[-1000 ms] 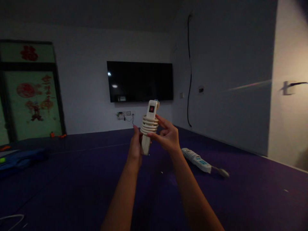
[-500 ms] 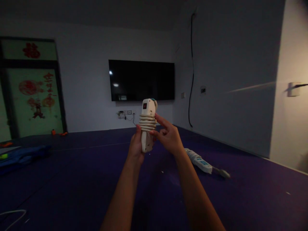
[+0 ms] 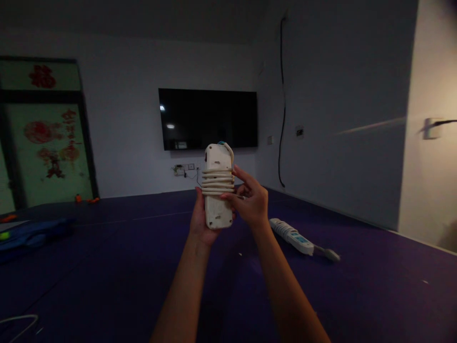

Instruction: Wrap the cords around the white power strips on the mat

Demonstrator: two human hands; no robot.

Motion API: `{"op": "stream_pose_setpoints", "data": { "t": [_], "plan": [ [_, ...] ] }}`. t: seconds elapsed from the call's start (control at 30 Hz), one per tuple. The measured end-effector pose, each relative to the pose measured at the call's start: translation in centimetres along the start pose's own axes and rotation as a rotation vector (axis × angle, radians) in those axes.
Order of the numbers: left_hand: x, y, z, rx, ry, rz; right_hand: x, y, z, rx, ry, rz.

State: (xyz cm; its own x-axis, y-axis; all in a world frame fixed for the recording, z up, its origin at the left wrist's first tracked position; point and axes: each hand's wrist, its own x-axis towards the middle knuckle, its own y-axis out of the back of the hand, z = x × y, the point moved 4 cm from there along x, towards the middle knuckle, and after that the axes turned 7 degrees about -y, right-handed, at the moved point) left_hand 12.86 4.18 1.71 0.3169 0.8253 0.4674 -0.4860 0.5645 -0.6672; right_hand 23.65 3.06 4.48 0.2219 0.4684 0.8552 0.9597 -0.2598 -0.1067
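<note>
A white power strip is held upright in front of me, its flat back with mounting slots facing the camera. Its off-white cord is wound several times round the middle, and one loop bends over the top right corner. My left hand grips the strip from the left and from behind, its thumb along the edge. My right hand pinches at the right side of the wound cord, thumb across the lower turn and index finger at the upper turns. Part of the left fingers is hidden behind the strip.
On the purple floor at right lies a second power strip with its cord wound round it and its plug end stretched out. A blue cloth lies at far left, a white cable at lower left. A television hangs ahead.
The power strip has been turned about its long axis, from its narrow side with the red switch to its broad back. Both hands stay on it. The view has shifted slightly.
</note>
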Motion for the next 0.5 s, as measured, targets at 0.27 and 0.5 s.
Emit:
{"op": "stream_pose_setpoints", "data": {
  "t": [0.27,0.5],
  "plan": [
    [-0.1,0.1,0.3,0.027,-0.028,-0.056,0.4,0.1,2.0,0.141,0.033,-0.038],
    [0.5,0.5,-0.4,0.026,-0.091,0.069,0.6,1.3,4.6,-0.120,-0.048,0.203]
  ]
}}
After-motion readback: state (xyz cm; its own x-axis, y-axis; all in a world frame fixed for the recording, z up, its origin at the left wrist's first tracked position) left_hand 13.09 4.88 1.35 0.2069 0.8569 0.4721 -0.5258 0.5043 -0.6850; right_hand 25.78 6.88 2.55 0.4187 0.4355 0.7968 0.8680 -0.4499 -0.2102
